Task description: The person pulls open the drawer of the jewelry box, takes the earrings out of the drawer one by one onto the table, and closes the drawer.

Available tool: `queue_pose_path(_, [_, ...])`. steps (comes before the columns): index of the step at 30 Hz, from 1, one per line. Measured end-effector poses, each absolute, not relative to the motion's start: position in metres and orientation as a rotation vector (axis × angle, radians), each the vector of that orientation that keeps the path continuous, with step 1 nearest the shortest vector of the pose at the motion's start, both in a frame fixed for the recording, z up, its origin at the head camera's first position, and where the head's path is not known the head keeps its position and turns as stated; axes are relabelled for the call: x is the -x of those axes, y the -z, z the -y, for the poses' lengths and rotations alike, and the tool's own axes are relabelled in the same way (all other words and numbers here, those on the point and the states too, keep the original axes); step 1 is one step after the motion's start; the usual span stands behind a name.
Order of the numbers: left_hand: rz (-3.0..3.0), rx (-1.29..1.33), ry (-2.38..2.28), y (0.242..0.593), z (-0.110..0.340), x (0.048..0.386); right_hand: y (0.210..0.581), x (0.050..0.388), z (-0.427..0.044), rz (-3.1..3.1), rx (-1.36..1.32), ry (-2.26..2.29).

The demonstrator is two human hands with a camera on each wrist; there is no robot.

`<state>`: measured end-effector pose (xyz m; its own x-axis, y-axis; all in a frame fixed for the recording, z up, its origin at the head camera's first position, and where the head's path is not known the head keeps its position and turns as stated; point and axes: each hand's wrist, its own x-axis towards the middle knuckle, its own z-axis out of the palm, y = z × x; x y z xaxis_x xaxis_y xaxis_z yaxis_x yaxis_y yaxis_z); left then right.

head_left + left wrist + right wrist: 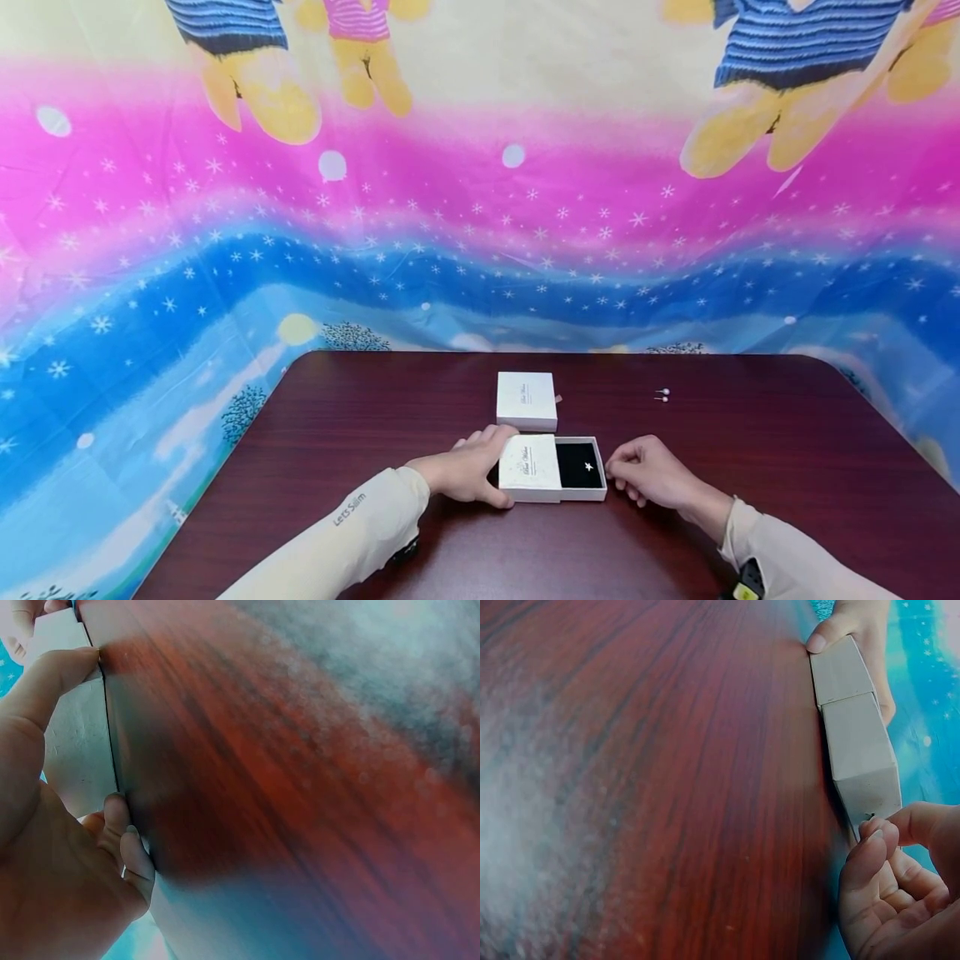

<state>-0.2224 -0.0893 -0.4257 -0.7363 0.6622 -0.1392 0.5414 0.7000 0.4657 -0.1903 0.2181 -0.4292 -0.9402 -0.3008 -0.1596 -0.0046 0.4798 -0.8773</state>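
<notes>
A white drawer-style jewelry box (529, 468) lies on the table with its drawer (601, 475) partly out to the right. Black lining (576, 457) shows inside, bearing a small star-shaped piece of jewelry (588, 467). My left hand (468, 471) grips the sleeve at its left end, thumb on the near side, as the left wrist view also shows. At the drawer's outer end, my right hand (651, 471) pinches with thumb and forefinger. In the right wrist view, the fingertips (877, 832) meet right at a small slot; the pull tab between them is mostly hidden.
A second white box (526, 398), closed, with a small pinkish tab (558, 399) on its right side, stands just behind the first. Two small stud earrings (663, 392) lie at the back right of the dark red table (390, 392). A printed cloth (465, 225) hangs behind.
</notes>
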Motion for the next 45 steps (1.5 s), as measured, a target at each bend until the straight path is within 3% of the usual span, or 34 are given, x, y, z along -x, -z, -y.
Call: queue_pose_path(45, [-2.609, -0.951, -0.575, 0.424, 0.090, 0.220, 0.429, 0.185, -0.230, -2.458, 0.211, 1.429])
